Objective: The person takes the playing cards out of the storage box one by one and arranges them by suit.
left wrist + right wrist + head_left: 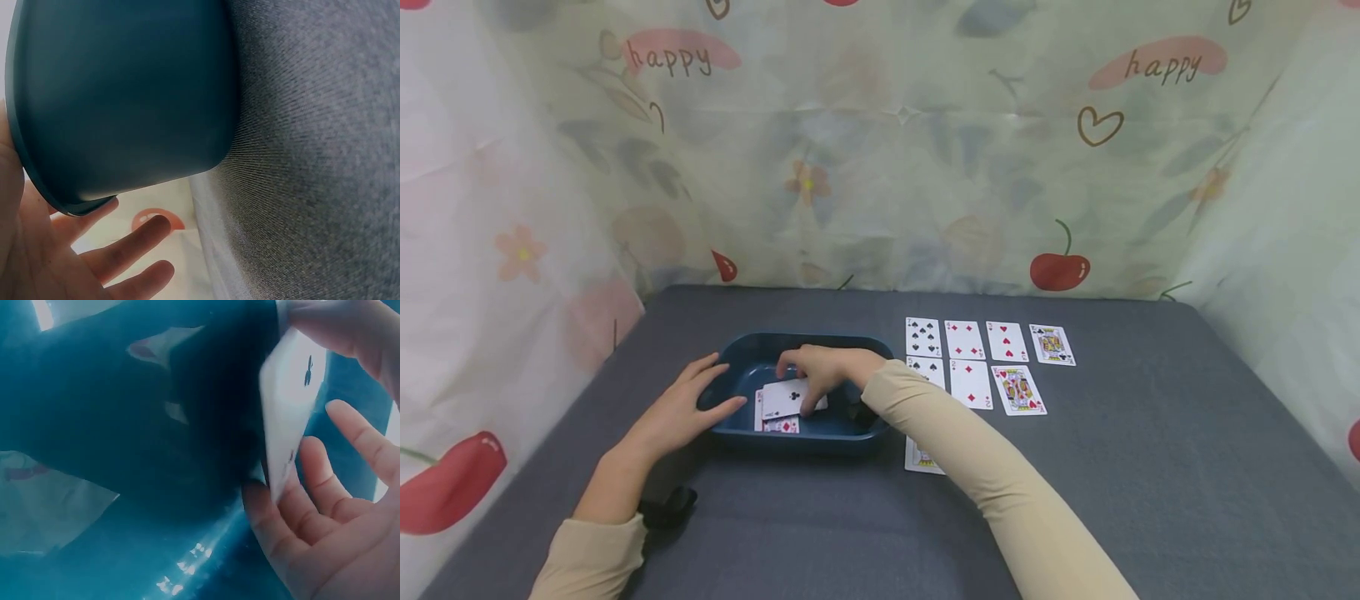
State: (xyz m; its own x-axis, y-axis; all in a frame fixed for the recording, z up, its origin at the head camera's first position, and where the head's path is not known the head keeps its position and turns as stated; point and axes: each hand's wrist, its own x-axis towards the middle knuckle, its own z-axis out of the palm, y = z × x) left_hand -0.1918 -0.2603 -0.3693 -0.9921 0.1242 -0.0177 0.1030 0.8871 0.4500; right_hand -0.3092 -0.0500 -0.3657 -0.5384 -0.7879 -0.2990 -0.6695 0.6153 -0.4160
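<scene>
My right hand [826,372] reaches into a dark blue plastic basin [820,438] and holds a white playing card [784,399] with one black club in its middle. In the right wrist view this playing card [289,394] stands tilted between the thumb and fingers. Beneath it in the basin lie other cards [780,426] with red marks, mostly covered. My left hand [681,414] rests at the basin's left end with fingers spread and nearly straight, thumb over the rim. In the left wrist view its fingers [125,250] extend past the basin's rim.
Right of the basin, face-up cards lie in rows, among them a seven of spades [922,337], a two of diamonds [972,385] and a king of hearts [1019,391]. The right sleeve [970,458] partly covers a face card [921,460]. Patterned curtains [895,167] surround the grey table [1150,500].
</scene>
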